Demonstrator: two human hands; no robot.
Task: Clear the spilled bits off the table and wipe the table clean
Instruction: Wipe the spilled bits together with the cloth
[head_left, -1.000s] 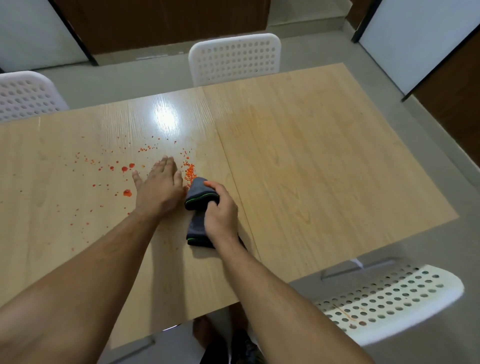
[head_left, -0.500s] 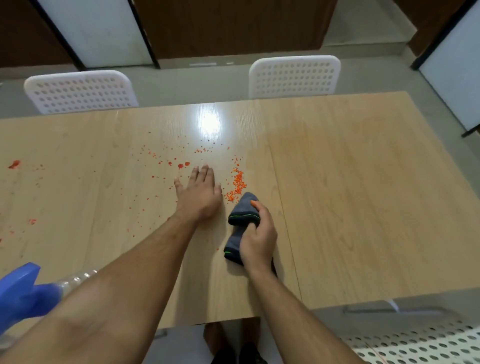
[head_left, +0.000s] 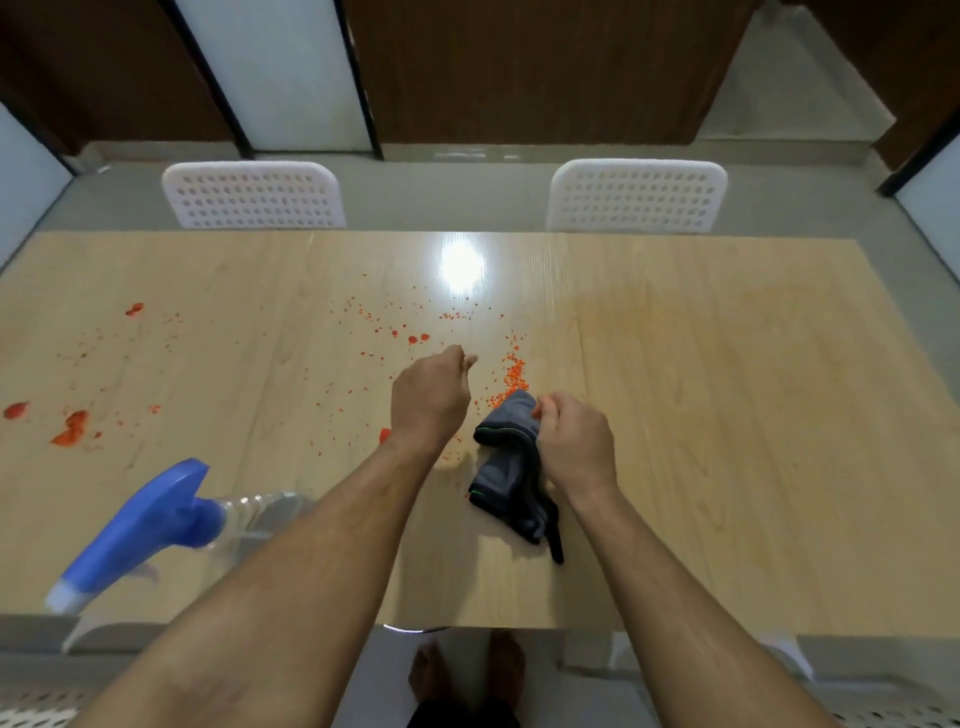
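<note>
Our right hand (head_left: 574, 447) grips one soft, limp gray cloth (head_left: 511, 470) lying mid-table (head_left: 727, 415); we judge it best bunched from above. Our left hand (head_left: 431, 397) hovers with fingers curled, holding nothing we can see. The orange bits (head_left: 511, 376) look light and loose, too many to count. One spray bottle (head_left: 156, 525), two chairs (head_left: 253, 195) opposite.

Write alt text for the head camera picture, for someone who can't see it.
A person's right hand grips a folded dark grey cloth on a light wooden table beside a small heap of orange bits, while the left hand, fingers curled, hangs above more scattered bits. A spray bottle with a blue head stands near the left; two white chairs face the far side.
</note>
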